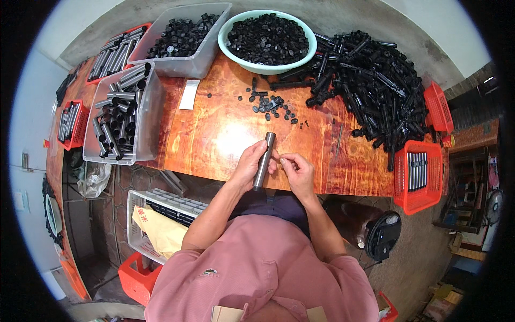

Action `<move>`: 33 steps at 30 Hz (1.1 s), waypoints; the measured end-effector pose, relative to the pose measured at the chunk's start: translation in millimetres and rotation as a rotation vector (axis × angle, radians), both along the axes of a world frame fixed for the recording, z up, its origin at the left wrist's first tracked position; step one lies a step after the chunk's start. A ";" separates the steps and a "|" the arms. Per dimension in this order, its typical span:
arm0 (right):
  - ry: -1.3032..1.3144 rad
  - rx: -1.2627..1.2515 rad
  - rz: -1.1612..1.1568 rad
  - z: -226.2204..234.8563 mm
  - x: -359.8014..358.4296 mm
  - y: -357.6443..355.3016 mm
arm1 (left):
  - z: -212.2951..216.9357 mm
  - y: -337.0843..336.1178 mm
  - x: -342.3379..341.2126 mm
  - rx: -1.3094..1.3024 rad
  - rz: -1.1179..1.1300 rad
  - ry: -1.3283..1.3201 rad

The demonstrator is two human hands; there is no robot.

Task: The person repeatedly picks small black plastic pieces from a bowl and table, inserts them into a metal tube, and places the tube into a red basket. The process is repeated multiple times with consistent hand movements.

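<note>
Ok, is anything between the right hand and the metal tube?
Only the fingers of the left hand, curled around the tube on its right side, near the fingertips of the right hand. Nothing else is visible between.

Dusty-pink short-sleeved fabric polo shirt (244, 247) below the fingers (259, 147), small green chest emblem (210, 272), dark navy cloth trousers (287, 207) nearer them
</note>
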State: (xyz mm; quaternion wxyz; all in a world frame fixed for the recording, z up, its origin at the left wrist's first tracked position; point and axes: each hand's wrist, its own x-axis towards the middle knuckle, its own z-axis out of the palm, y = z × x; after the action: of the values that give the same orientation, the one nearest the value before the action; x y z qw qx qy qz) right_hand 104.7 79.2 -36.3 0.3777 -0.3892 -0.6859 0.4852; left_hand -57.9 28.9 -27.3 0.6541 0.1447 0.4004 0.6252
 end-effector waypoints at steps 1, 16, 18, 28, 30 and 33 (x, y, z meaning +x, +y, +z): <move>-0.007 0.012 0.006 1.0 -0.1 0.4 | 1.4 -0.4 -1.0 -0.012 -0.010 0.006; 0.271 -0.398 0.009 1.4 12.1 12.8 | 7.0 -18.6 -4.0 0.256 -0.164 0.539; 0.287 -0.404 0.039 16.9 14.3 19.4 | 19.3 -21.7 -7.0 0.284 -0.161 0.986; -0.137 -0.127 0.209 31.8 10.0 53.7 | 23.3 3.2 -15.0 0.474 -0.197 1.631; -0.191 -0.153 0.236 30.7 11.4 55.9 | 13.7 5.7 -15.3 0.467 -0.216 1.647; -0.214 -0.173 0.271 27.9 14.4 57.5 | 5.5 8.3 -14.2 0.450 -0.257 1.669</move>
State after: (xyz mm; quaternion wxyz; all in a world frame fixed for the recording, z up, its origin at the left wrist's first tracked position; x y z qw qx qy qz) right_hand 119.1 136.7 -8.4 0.1988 -0.3737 -0.7240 0.5447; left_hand -72.1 37.2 -21.8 0.1687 0.7249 0.5963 0.3008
